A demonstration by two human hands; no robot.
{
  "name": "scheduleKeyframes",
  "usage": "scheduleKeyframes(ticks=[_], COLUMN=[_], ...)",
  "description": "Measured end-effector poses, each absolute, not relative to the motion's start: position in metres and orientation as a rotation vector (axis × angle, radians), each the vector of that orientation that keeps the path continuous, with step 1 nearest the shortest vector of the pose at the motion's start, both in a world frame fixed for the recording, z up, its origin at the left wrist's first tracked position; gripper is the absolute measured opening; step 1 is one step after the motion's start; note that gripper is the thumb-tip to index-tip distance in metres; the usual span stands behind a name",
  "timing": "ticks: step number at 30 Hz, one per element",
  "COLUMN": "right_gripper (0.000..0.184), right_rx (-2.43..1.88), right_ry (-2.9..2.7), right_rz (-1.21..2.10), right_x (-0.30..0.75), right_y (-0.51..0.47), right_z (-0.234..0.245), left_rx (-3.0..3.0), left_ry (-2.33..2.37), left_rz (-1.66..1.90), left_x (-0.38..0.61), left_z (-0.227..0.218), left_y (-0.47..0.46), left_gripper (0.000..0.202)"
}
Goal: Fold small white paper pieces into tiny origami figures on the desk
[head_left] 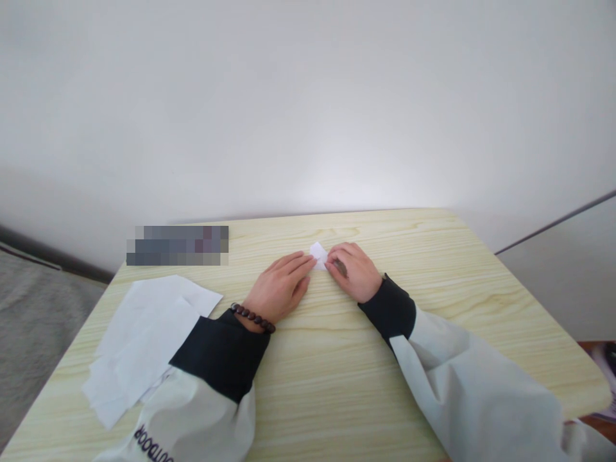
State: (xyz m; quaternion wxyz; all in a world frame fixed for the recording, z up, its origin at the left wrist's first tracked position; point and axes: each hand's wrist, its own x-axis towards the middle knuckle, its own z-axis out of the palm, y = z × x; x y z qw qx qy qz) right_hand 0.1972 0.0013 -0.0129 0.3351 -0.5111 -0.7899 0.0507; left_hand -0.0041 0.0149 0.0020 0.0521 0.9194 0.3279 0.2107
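A small folded piece of white paper lies on the wooden table, with my two hands on either side of it. My left hand rests palm down, fingers stretched out, its fingertips touching the left edge of the paper. On the right edge, my right hand has its thumb and fingers curled together in a pinch on the paper. The lower part of the folded piece is partly covered by fingertips.
Several loose white sheets overlap on the left of the table, partly under my left sleeve. Behind them is a blurred-out dark object. A white wall rises behind the table's back edge.
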Motion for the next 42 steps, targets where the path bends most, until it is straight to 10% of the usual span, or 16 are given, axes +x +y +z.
scheduleKeyframes(ticks=[42], right_gripper=[0.026], right_rx=[-1.596], right_ry=[-1.956], right_rz=[0.129], right_x=[0.1978], right_y=[0.0043], right_z=[-0.0187], left_rx=[2.767], left_ry=[0.859], left_rz=[0.626], left_x=[0.0022], left_z=[0.0097], left_y=[0.0088], left_gripper=[0.027])
